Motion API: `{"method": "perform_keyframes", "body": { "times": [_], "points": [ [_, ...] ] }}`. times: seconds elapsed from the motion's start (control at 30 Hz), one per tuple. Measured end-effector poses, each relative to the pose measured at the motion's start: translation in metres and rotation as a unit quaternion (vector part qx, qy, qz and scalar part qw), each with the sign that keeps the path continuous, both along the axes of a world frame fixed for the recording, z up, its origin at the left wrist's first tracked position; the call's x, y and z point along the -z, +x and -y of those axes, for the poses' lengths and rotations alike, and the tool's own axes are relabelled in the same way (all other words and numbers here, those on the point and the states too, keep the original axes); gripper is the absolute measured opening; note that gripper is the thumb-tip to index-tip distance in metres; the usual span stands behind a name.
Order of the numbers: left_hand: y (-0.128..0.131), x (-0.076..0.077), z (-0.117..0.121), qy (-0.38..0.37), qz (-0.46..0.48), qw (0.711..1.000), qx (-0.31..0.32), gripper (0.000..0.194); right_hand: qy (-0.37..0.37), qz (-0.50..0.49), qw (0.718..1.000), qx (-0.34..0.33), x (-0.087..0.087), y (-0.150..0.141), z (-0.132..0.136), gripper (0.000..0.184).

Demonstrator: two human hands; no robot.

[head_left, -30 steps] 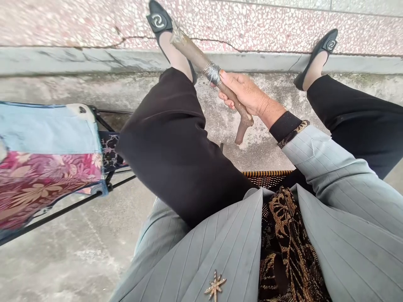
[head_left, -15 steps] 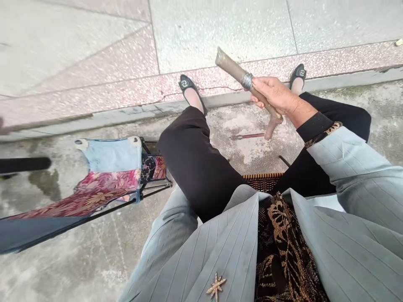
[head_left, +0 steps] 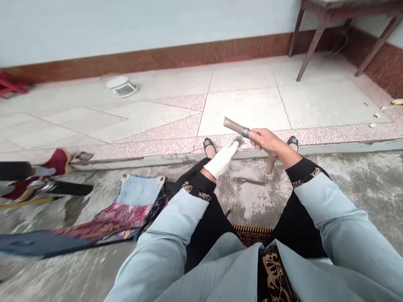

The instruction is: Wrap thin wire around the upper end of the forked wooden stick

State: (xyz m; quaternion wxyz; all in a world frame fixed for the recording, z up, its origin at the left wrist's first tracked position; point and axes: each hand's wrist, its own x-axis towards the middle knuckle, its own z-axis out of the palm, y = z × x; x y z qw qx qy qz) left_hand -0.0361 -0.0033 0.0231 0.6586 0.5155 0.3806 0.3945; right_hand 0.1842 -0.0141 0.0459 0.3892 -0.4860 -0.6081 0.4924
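My right hand (head_left: 264, 139) is closed round a brown wooden stick (head_left: 233, 124) with a forked lower end. Silvery wire or tape is wound round the stick just beyond my fingers. In a white glove, my left hand (head_left: 224, 159) reaches up to the underside of the stick, close to the silvery winding. Its fingertips look grey and blurred, so I cannot tell whether they touch the stick or hold anything. On the concrete between my feet lies a thin reddish-brown rod (head_left: 252, 181).
To my left stands a fabric folding chair (head_left: 140, 191). Beyond it are another person's maroon shoes (head_left: 56, 162). A low tiled step (head_left: 157, 157) runs across in front. On the tiles are a small white stool (head_left: 122, 86) and a wooden table (head_left: 310, 50).
The view has tilted up, bringing the wall and table into sight. My gloved left hand has come up beside the stick. My right hand still holds the stick.
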Motion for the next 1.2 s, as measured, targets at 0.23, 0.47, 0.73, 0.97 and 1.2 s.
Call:
{"method": "perform_keyframes", "body": {
  "times": [0.23, 0.47, 0.73, 0.97, 1.2],
  "points": [
    [0.042, 0.003, -0.003, 0.050, 0.007, 0.998, 0.048, 0.038, 0.045, 0.241, 0.967, 0.072, 0.009, 0.026, -0.025, 0.034],
    [0.023, 0.009, -0.017, 0.179, -0.201, 0.943, 0.195, 0.030, -0.055, 0.191, 0.979, 0.037, 0.022, 0.034, -0.031, 0.042],
    [0.019, 0.025, -0.039, 0.341, -0.392, 0.809, 0.274, 0.020, -0.200, 0.078, 0.860, -0.463, 0.013, 0.045, 0.004, 0.047],
    [0.027, 0.029, -0.018, 0.044, -0.148, 0.917, 0.368, 0.032, -0.122, 0.504, 0.847, -0.115, 0.021, 0.046, -0.009, 0.041],
    [0.027, 0.043, -0.011, 0.193, -0.285, 0.883, 0.320, 0.020, -0.068, 0.040, 0.982, -0.169, 0.008, 0.055, 0.006, 0.047]
  ]
}}
